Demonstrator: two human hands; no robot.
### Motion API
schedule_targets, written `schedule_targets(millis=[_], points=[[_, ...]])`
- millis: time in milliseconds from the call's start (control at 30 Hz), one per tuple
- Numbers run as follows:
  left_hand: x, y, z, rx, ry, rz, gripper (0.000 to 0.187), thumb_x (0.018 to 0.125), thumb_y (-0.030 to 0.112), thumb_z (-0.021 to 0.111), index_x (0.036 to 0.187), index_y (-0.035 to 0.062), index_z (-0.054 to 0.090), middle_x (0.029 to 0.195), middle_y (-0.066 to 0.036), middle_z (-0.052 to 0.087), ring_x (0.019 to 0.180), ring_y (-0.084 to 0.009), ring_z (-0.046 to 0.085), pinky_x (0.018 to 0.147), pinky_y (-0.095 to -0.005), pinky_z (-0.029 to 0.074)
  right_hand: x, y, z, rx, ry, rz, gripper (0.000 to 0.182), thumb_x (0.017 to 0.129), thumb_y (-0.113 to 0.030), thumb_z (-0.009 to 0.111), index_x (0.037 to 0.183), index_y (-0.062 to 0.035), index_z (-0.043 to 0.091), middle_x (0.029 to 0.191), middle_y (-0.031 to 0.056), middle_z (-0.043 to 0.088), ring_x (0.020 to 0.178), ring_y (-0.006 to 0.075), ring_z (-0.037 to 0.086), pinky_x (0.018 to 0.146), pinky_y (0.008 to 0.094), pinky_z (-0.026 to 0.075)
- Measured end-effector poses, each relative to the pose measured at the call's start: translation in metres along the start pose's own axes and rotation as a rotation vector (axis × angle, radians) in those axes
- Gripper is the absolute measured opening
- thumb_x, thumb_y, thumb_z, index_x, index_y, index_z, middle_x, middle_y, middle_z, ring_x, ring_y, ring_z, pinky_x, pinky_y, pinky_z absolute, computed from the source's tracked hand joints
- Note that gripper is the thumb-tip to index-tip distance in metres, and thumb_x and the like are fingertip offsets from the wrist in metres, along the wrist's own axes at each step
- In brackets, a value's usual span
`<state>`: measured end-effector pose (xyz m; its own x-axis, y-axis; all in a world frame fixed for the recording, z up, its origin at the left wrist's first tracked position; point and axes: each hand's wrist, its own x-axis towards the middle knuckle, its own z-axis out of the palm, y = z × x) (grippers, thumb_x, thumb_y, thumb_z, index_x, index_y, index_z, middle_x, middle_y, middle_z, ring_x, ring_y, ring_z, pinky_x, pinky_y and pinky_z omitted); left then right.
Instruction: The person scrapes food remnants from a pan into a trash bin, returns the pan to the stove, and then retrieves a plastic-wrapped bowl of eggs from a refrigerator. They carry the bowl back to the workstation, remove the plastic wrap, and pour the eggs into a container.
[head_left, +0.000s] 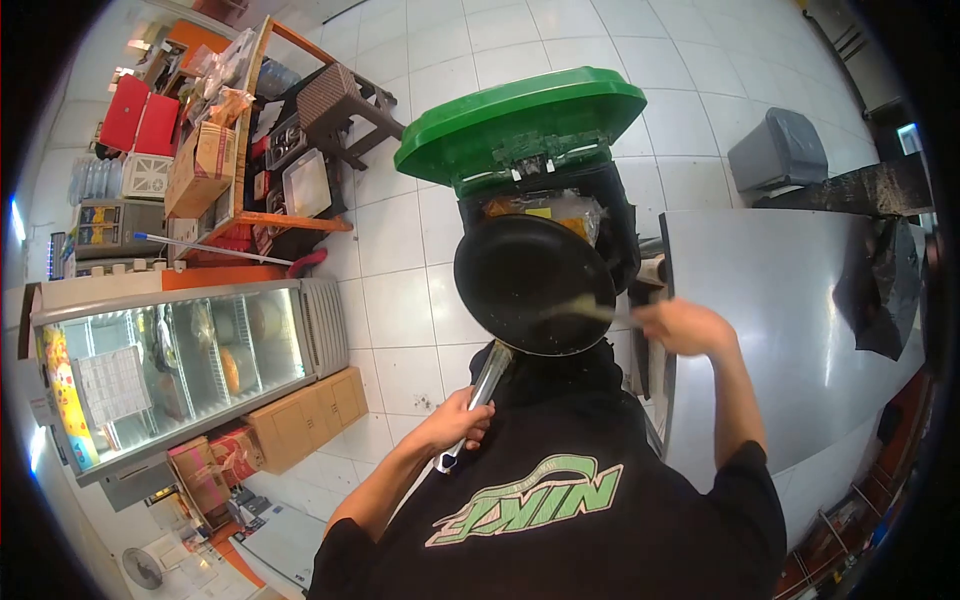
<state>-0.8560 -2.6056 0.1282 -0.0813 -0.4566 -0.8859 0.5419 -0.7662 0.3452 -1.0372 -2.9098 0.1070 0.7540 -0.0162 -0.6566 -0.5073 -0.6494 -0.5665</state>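
Note:
A black frying pan (pixel 530 280) is tilted over a dark trash bin (pixel 625 235) whose green lid (pixel 530 120) stands up. My left hand (pixel 458 422) is wrapped round the pan's silver handle (pixel 490 375), near its end. Small pale specks dot the pan's dark inside. My right hand (pixel 685 326) is closed round a spatula-like utensil (pixel 580 307) with a pale head, smeared by motion. Its head overlaps the pan's right side in this view. Behind the pan's far rim, plastic packaging (pixel 560 212) shows inside the bin.
To the right is a stainless steel table (pixel 770 330), with a grey bin (pixel 778 150) beyond it. On the left stand a glass-front display fridge (pixel 180 360), cardboard boxes (pixel 305 420), an orange-framed table (pixel 245 150) and a brown stool (pixel 340 105). White tiles (pixel 410 240) cover the floor.

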Motion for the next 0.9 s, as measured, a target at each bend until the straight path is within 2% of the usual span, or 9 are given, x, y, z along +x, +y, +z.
schedule_targets(millis=[100,300,467,500,533,567,600,633,900], points=[[-0.006,-0.011,-0.008,0.02,-0.025,0.051,0.013,0.079,0.012,0.047,0.085,0.0068,0.036,0.058,0.003,0.034,0.044,-0.0047,0.033,0.037,-0.02,0.032,0.005,-0.05,0.03,0.017,0.059,0.023,0.034,0.078,-0.011,0.044,0.111,-0.0029,0.047,0.085,0.0222,0.057,0.084,0.0358,0.055,0.074,0.0417,0.044],[-0.013,-0.054,-0.036,0.048,-0.062,0.111,0.013,0.079,0.01,0.048,0.08,0.0078,0.036,0.06,0.002,0.035,0.045,-0.0046,0.033,0.037,-0.02,0.033,0.138,-0.072,0.096,0.114,0.667,0.328,0.04,0.076,-0.01,0.045,0.114,0.0022,0.041,0.087,0.0284,0.054,0.084,0.0395,0.054,0.074,0.0439,0.043],[-0.022,-0.101,-0.072,-0.115,-0.212,0.113,0.011,0.079,0.009,0.049,0.079,0.009,0.038,0.056,0.006,0.032,0.042,-0.0031,0.03,0.036,-0.0191,0.029,0.071,-0.032,0.134,0.3,1.183,0.166,0.037,0.081,-0.016,0.044,0.112,0.003,0.043,0.095,0.028,0.052,0.089,0.0393,0.051,0.076,0.0411,0.041],[-0.026,-0.107,-0.076,-0.069,-0.191,0.127,0.011,0.078,0.008,0.049,0.081,0.0087,0.038,0.056,0.006,0.033,0.042,-0.0033,0.03,0.036,-0.0188,0.028,0.037,-0.045,0.14,0.593,1.069,0.283,0.036,0.081,-0.015,0.044,0.113,0.0024,0.044,0.099,0.0252,0.052,0.094,0.0387,0.05,0.079,0.039,0.04],[-0.026,-0.115,-0.083,-0.018,-0.208,0.123,0.009,0.079,0.008,0.047,0.078,0.0089,0.038,0.056,0.005,0.032,0.044,-0.0032,0.031,0.039,-0.0187,0.032,0.028,-0.02,0.168,0.533,1.202,0.18,0.036,0.082,-0.013,0.043,0.114,0.002,0.044,0.102,0.0228,0.054,0.095,0.0366,0.051,0.079,0.0383,0.04],[-0.03,-0.119,-0.088,-0.01,-0.25,0.123,0.009,0.079,0.009,0.047,0.079,0.0088,0.038,0.057,0.005,0.032,0.044,-0.0033,0.031,0.039,-0.0187,0.032,0.002,-0.035,0.181,0.169,1.404,0.047,0.036,0.083,-0.011,0.041,0.117,0.0007,0.042,0.091,0.0136,0.06,0.074,0.0254,0.058,0.064,0.033,0.044],[-0.036,-0.122,-0.093,-0.009,-0.278,0.132,0.01,0.079,0.009,0.048,0.08,0.0087,0.038,0.057,0.005,0.033,0.044,-0.0033,0.031,0.039,-0.0187,0.032,-0.025,-0.063,0.193,0.903,1.206,0.122,0.037,0.085,-0.012,0.04,0.12,-0.0018,0.04,0.069,0.0015,0.053,0.053,0.0082,0.046,0.047,0.0232,0.039],[-0.043,-0.123,-0.099,0.011,-0.351,0.168,0.012,0.078,0.01,0.048,0.082,0.0088,0.037,0.058,0.005,0.034,0.045,-0.0035,0.032,0.04,-0.0185,0.032,-0.043,-0.057,0.22,1.155,1.175,0.182,0.038,0.085,-0.012,0.039,0.122,-0.0044,0.038,0.058,-0.0057,0.036,0.046,0.0006,0.029,0.038,0.0162,0.027],[-0.078,-0.121,-0.07,0.22,-0.739,-0.012,0.015,0.076,0.008,0.049,0.087,0.0072,0.038,0.055,0.007,0.031,0.039,0.0006,0.027,0.031,-0.0142,0.024,-0.145,-0.073,0.403,1.221,1.853,0.475,0.038,0.085,-0.023,0.044,0.122,-0.0145,0.038,0.057,-0.003,0.035,0.041,0.0047,0.029,0.033,0.0177,0.023]])
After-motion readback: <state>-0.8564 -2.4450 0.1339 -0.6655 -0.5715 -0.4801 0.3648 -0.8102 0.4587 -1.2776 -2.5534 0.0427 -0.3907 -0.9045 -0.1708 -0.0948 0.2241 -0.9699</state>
